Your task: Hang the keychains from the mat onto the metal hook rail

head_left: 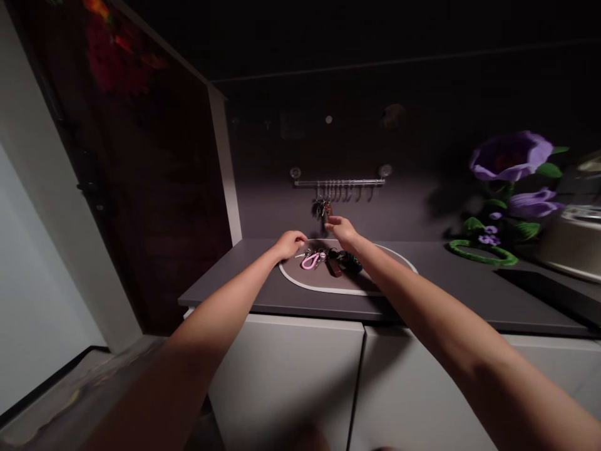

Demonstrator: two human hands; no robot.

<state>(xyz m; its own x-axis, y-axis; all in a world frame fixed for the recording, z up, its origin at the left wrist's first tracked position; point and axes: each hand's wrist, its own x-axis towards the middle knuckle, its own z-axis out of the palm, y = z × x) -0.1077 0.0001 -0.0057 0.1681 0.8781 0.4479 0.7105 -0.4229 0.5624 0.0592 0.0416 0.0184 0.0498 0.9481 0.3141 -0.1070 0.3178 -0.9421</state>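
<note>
My right hand (pixel 342 230) is raised to a bunch of keys (pixel 321 207) that hangs from a hook at the left part of a clear rail (pixel 340 183). Its fingertips are closed at the low end of the bunch, by a brownish fob (pixel 327 210). Loosely curved, my left hand (pixel 288 244) rests low at the left rim of a rounded mat (pixel 305 285) and holds nothing that I can see. Close to it on the mat lie a pink loop strap (pixel 310 261) with keys and a dark red key case (pixel 335 268). Dark items (pixel 352 262) beside them are partly behind my right forearm.
Several more hooks (pixel 352 193) hang along the rail. Purple artificial flowers (pixel 511 156) with a green ring base (pixel 483 252) stand at the right, next to a pale appliance (pixel 573 241). White cabinet doors (pixel 291 376) are below the grey counter (pixel 263 300). A dark door (pixel 159 188) is at the left.
</note>
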